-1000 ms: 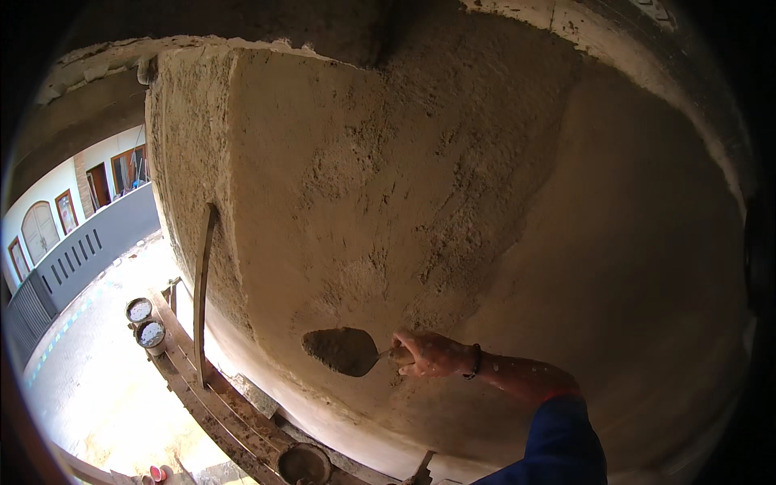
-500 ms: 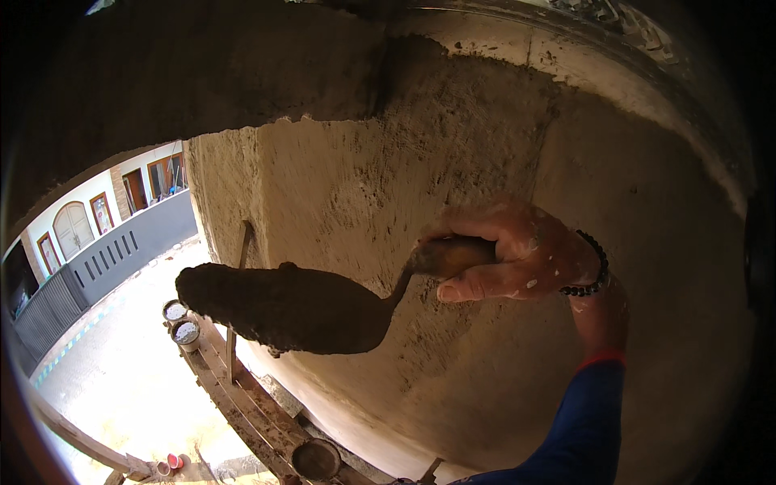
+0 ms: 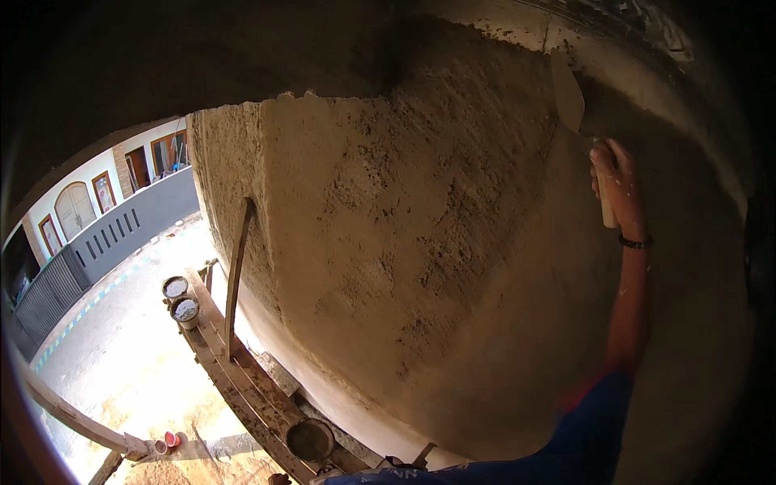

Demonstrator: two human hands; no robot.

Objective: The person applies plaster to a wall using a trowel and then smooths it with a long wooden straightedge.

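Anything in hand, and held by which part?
Right hand: a trowel, held by its handle. Left hand: not in view.

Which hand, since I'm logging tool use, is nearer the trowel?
Right: the right hand is wrapped around the handle of the trowel; the left hand cannot be made out in this view, so its place is unclear.

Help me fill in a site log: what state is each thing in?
Trowel: held, pointing upward
Right hand: closed around the trowel's handle
Wall: rough mid-area, smoother at right
Nearer bucket: upright, pale material inside
Farther bucket: upright, pale material inside
Round pan: upright, contents unclear
Wooden strip: standing, slightly slanted
Arched door: looks shut
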